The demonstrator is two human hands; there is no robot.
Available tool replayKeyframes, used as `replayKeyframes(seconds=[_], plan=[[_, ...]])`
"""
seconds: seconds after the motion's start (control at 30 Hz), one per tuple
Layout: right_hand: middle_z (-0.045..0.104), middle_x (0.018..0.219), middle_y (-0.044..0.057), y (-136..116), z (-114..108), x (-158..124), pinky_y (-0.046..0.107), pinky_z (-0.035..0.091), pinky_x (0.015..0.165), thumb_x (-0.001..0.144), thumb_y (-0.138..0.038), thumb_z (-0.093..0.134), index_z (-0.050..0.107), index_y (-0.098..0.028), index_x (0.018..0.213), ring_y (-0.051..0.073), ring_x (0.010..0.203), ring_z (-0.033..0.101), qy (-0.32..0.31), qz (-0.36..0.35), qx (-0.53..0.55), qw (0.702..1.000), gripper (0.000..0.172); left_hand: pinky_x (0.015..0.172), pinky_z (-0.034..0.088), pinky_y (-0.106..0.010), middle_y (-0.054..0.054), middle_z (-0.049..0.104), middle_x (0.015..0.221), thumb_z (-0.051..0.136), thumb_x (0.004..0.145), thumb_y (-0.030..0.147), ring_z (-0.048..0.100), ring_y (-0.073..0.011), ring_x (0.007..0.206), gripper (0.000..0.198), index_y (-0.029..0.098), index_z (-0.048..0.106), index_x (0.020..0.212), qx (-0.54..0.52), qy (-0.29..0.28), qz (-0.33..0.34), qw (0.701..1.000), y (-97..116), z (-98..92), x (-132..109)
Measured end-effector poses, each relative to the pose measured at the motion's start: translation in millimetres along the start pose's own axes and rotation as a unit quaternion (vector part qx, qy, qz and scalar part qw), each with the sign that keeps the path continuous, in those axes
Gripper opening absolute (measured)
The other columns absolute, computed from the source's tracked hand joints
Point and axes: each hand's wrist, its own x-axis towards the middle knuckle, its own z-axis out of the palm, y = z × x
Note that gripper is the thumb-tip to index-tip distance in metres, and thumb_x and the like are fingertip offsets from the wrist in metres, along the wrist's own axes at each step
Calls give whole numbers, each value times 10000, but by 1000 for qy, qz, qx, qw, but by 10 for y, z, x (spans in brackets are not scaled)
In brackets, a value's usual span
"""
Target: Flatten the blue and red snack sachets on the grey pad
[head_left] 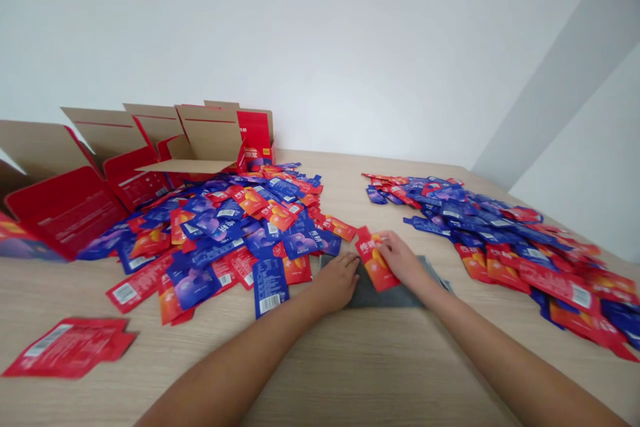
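My right hand [401, 259] is closed on the right edge of a red and orange sachet [376, 265], pinching it between thumb and fingers. The sachet is tilted over a dark grey cloth [387, 298] that lies on the table. My left hand [336, 281] rests palm down on the left part of the cloth, its fingers lying flat near the sachet's left side. Left of it spreads a large heap of blue and red sachets [220, 230]. A blue sachet [270, 285] with a barcode lies just beside my left forearm.
A second long pile of blue and red sachets [500, 233] runs along the table's right side. Several open red cardboard boxes [70, 207] stand at the back left against the wall. One red sachet [70, 347] lies alone at the front left of the wooden table [360, 367].
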Motion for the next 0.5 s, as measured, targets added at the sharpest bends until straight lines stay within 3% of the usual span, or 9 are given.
replayKeyframes(seconds=[0.13, 0.23, 0.37, 0.5], plan=[[608, 1107, 144, -144, 240, -399, 383, 412, 910, 871, -253, 372, 509, -113, 1189, 239, 1033, 543, 3, -48, -18, 999, 373, 1045, 302, -383, -143, 537, 1232, 399, 860, 111, 429, -219, 1210, 317, 101, 507, 1158, -1, 11, 19, 1000, 11, -2, 8], [528, 1249, 171, -197, 303, -534, 434, 382, 942, 904, -296, 345, 484, -125, 1258, 279, 1180, 440, 9, -57, -80, 995, 417, 1038, 314, -386, -144, 545, 1206, 394, 843, 86, 428, -217, 1204, 331, 105, 493, 1158, -2, 19, 18, 1000, 11, -1, 0], [455, 1350, 161, -228, 243, -579, 451, 353, 958, 917, -297, 346, 509, -178, 1266, 295, 1271, 350, -44, -57, -162, 984, 403, 1011, 343, -434, -152, 515, 1197, 399, 827, 77, 412, -239, 1203, 313, 117, 465, 1131, -10, 43, -24, 999, 8, 5, -22], [471, 1341, 160, -184, 108, -589, 425, 337, 968, 908, -291, 404, 495, -184, 1285, 285, 1266, 362, -62, -74, -206, 974, 402, 981, 371, -452, -145, 494, 1157, 424, 827, 95, 432, -252, 1159, 221, 140, 456, 1040, -18, 52, -55, 997, 1, 14, -36]])
